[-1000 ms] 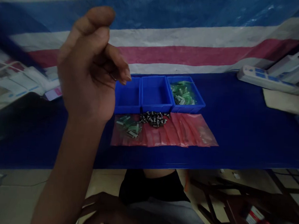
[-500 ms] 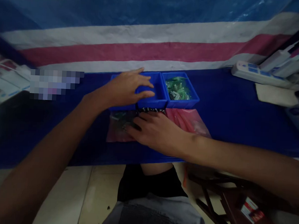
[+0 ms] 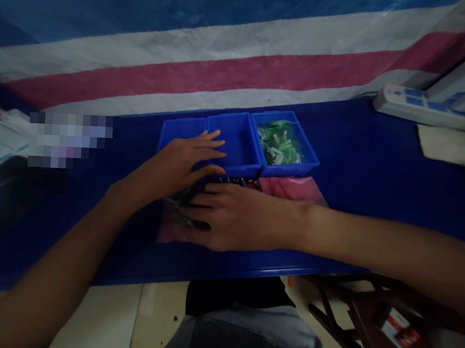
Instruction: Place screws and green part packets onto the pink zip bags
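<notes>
- Nearest: lap in dark shorts and grey cloth (image 3: 243, 330), bottom centre; pale floor (image 3: 155, 315) shows beside it.
- Dark brown stool (image 3: 365, 324) bottom right, red-and-white pack (image 3: 399, 328) on top (print too small to read).
- Blue desk (image 3: 134, 265), front edge just beyond the lap; carries everything below.
- Right hand (image 3: 234, 215): palm down over the pink plastic bags (image 3: 298, 188), forearm in from the right. Fingers part-bent, slightly spread, tips down at some greenish parts (image 3: 194, 223) on the left end of the bags. Can't tell if they have hold of anything (palm side hidden).
- Pink bags lie flat along the near side of the trays; the hand covers their middle, ends show either side.
- Dark screws (image 3: 235, 181) in a heap on the bags, between right hand and middle tray; partly hidden.
- Left hand (image 3: 182, 161): over the near part of the left and middle trays, fingers well open, thumb apart, nothing visible in them.
- Three blue trays in a row, side by side: left tray (image 3: 184, 126), middle tray (image 3: 236, 143), right tray (image 3: 283, 171).
- Right tray holds green bagged parts (image 3: 283, 143) (some silvery pieces among them).
- Far right: white power strip (image 3: 399, 107), beige flat piece (image 3: 448, 146) just in front.
- Back: sheet in blue, white and red stripes (image 3: 230, 75).
</notes>
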Demonstrator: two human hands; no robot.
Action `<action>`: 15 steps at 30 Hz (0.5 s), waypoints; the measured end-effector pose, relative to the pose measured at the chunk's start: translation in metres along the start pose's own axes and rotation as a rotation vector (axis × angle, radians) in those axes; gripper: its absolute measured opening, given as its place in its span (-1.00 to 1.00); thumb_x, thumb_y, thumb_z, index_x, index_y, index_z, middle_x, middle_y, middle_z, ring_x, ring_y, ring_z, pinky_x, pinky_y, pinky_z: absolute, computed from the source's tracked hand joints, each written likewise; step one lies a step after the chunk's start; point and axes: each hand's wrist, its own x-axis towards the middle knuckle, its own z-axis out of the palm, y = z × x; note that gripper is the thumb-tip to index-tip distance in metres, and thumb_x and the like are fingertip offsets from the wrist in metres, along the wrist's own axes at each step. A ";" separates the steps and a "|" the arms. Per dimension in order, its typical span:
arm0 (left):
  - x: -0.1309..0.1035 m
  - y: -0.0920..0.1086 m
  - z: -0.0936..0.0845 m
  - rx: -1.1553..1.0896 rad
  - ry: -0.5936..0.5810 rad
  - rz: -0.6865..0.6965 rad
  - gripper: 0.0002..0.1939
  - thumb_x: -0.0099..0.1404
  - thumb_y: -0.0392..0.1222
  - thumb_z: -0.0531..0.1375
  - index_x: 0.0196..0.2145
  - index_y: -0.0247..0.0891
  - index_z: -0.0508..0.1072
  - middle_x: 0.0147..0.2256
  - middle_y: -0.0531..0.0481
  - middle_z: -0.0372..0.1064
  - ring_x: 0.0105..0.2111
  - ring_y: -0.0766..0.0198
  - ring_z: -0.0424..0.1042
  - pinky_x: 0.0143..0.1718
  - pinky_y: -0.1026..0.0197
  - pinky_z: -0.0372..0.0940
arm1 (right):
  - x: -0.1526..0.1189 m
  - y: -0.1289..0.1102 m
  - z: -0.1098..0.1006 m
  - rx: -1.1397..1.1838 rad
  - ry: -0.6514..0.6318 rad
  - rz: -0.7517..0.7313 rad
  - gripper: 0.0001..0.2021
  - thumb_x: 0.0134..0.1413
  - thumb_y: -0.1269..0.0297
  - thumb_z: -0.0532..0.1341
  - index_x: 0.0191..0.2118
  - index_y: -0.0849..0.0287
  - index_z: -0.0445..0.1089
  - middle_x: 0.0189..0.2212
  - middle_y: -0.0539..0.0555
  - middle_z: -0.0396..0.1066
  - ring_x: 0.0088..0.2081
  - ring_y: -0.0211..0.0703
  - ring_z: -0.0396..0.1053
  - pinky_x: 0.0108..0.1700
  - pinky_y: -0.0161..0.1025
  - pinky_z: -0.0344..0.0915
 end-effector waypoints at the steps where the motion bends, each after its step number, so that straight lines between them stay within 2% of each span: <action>1: -0.002 0.001 0.000 0.032 0.017 0.003 -0.55 0.56 0.20 0.14 0.05 -0.15 0.64 0.21 -0.12 0.51 0.39 -0.09 0.32 0.42 -0.35 0.21 | 0.000 0.001 -0.001 -0.034 -0.011 -0.016 -0.71 0.51 0.41 0.13 0.11 0.18 0.58 -0.13 0.18 0.66 -0.03 0.01 0.57 -0.04 -0.05 0.42; 4: -0.006 0.007 0.004 0.157 0.165 -0.002 -0.69 0.58 0.07 0.15 0.08 -0.06 0.59 0.22 0.02 0.50 0.31 0.04 0.44 0.36 -0.26 0.36 | -0.001 0.002 -0.003 -0.057 -0.058 -0.030 -0.70 0.52 0.20 0.19 0.15 0.18 0.56 0.02 0.23 0.63 0.05 0.03 0.56 0.04 -0.04 0.43; 5: -0.006 0.008 0.006 0.189 0.232 0.012 -0.74 0.57 0.03 0.17 0.05 -0.02 0.60 0.18 0.07 0.54 0.26 0.07 0.49 0.32 -0.24 0.40 | 0.000 0.001 -0.004 -0.058 -0.069 -0.029 -0.70 0.51 0.19 0.21 0.14 0.19 0.56 0.05 0.25 0.62 0.06 0.02 0.56 0.05 -0.04 0.44; 7: -0.005 0.011 0.010 0.229 0.346 0.064 -0.82 0.53 -0.06 0.21 -0.03 0.03 0.61 0.05 0.12 0.62 0.15 0.08 0.58 0.22 -0.20 0.50 | 0.001 -0.004 -0.003 -0.079 -0.061 -0.015 -0.75 0.50 0.30 0.20 0.07 0.24 0.59 0.05 0.28 0.62 0.03 0.00 0.58 0.04 -0.07 0.44; 10: -0.002 0.014 0.014 0.283 0.471 0.155 -0.85 0.48 -0.18 0.26 -0.07 0.00 0.63 -0.08 0.10 0.68 -0.01 0.09 0.66 0.03 -0.10 0.60 | 0.002 -0.013 -0.001 -0.068 0.082 0.039 -0.70 0.51 0.47 0.08 -0.05 0.24 0.61 -0.02 0.21 0.66 -0.04 -0.08 0.60 -0.03 -0.13 0.45; 13: -0.004 0.016 0.013 0.377 0.568 0.246 -0.77 0.49 -0.32 0.24 0.01 -0.09 0.61 -0.12 0.05 0.69 -0.11 0.16 0.67 -0.03 0.01 0.60 | -0.001 -0.015 -0.003 0.023 0.276 0.093 -0.66 0.52 0.45 0.06 -0.14 0.22 0.60 -0.14 0.11 0.67 -0.20 -0.14 0.58 -0.17 -0.18 0.45; 15: -0.007 0.017 0.012 0.405 0.620 0.282 -0.67 0.49 -0.39 0.22 0.13 -0.13 0.56 -0.08 0.01 0.68 -0.13 0.21 0.66 -0.03 0.07 0.59 | -0.006 -0.011 -0.010 0.138 0.389 0.154 -0.66 0.54 0.43 0.05 -0.14 0.23 0.59 -0.25 0.06 0.63 -0.31 -0.22 0.53 -0.30 -0.25 0.41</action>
